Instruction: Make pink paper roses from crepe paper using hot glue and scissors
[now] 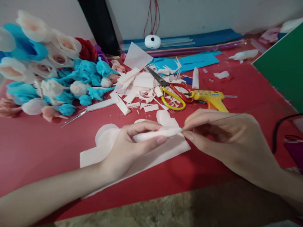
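Nearest the camera, the left hand (127, 148) reached in from the lower left and the right hand (222, 138) from the lower right, meeting above the near part of the red tabletop (35, 145). Left grip was clenched around a pale pink paper roll (153, 135), thumb below and fingers curled over it. Right grip pinched a thin wire (213, 121) between thumb and forefinger, just where the wire met the end of the roll. Under both lay a pale pink sheet (172, 147) with a scalloped far edge, flat on the tabletop. Beyond it sat a litter of white paper scraps (139, 85), with red-and-yellow-handled scissors (170, 90) lying on them and a yellow glue gun (210, 97) just to their right. Paper flowers (59, 72) in blue, white and red were heaped to the left. Farther back lay blue paper (189, 63) and 1 small white round device (152, 41) by the wall, and a green board (281, 69) stood at the right edge.
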A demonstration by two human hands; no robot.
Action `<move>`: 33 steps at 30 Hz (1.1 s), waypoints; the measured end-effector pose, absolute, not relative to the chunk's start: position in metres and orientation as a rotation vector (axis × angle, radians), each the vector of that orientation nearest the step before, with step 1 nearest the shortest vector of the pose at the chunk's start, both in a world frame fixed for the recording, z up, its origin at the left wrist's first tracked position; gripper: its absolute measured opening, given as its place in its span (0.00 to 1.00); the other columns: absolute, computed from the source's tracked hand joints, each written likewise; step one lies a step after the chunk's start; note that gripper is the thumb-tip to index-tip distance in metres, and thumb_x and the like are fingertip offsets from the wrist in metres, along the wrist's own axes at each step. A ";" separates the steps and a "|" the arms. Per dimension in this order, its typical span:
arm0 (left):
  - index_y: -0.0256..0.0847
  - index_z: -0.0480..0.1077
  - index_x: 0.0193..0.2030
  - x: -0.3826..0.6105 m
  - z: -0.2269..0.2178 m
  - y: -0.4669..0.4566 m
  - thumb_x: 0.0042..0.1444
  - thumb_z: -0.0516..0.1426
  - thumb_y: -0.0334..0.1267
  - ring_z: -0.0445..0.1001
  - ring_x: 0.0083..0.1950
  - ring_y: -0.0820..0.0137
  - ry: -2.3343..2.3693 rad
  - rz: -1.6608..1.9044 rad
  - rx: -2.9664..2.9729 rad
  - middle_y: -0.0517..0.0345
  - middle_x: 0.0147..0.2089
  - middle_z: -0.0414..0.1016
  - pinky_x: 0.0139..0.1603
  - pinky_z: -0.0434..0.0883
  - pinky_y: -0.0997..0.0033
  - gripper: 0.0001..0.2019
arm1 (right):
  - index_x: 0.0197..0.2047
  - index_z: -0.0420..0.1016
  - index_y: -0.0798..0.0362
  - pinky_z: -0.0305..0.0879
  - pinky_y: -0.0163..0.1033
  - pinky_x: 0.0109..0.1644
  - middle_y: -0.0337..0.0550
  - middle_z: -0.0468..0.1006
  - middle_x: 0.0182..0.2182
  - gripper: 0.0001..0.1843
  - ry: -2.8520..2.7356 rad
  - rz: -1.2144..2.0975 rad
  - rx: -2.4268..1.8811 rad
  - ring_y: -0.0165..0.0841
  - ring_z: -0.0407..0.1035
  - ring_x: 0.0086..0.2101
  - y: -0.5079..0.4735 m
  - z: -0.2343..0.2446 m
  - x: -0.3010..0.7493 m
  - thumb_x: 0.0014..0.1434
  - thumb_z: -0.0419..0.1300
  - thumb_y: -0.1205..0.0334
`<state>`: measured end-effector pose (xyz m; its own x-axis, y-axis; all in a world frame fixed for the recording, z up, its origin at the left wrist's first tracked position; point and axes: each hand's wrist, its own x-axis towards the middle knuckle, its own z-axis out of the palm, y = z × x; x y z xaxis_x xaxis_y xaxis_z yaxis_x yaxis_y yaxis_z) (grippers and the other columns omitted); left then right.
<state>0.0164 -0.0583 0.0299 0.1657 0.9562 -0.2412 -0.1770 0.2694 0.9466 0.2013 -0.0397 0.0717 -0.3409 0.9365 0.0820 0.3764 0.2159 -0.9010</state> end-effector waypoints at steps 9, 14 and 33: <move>0.52 0.77 0.29 0.017 0.030 -0.058 0.44 0.65 0.38 0.74 0.35 0.82 1.090 0.978 0.941 0.72 0.33 0.78 0.35 0.69 0.93 0.04 | 0.28 0.73 0.52 0.62 0.24 0.25 0.33 0.73 0.27 0.02 -1.768 0.953 -1.248 0.22 0.66 0.26 -0.039 0.069 0.209 0.51 0.61 0.69; 0.51 0.77 0.29 0.016 0.031 -0.059 0.43 0.65 0.38 0.74 0.34 0.83 1.104 0.976 0.912 0.71 0.32 0.78 0.35 0.69 0.93 0.04 | 0.29 0.73 0.52 0.56 0.24 0.19 0.32 0.72 0.24 0.03 -1.762 0.865 -1.290 0.19 0.61 0.20 -0.034 0.069 0.211 0.52 0.60 0.69; 0.47 0.77 0.29 0.017 0.030 -0.059 0.41 0.66 0.38 0.73 0.35 0.80 1.137 0.991 0.875 0.69 0.33 0.78 0.35 0.69 0.90 0.05 | 0.29 0.73 0.51 0.62 0.27 0.22 0.34 0.73 0.26 0.03 -1.851 1.000 -1.178 0.23 0.67 0.26 -0.038 0.068 0.204 0.51 0.61 0.68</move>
<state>0.0171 -0.0594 0.0301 0.1231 0.9433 -0.3084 -0.1762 0.3266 0.9286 0.2038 -0.0382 0.0681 -0.3284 0.9311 0.1589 0.3773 0.2835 -0.8816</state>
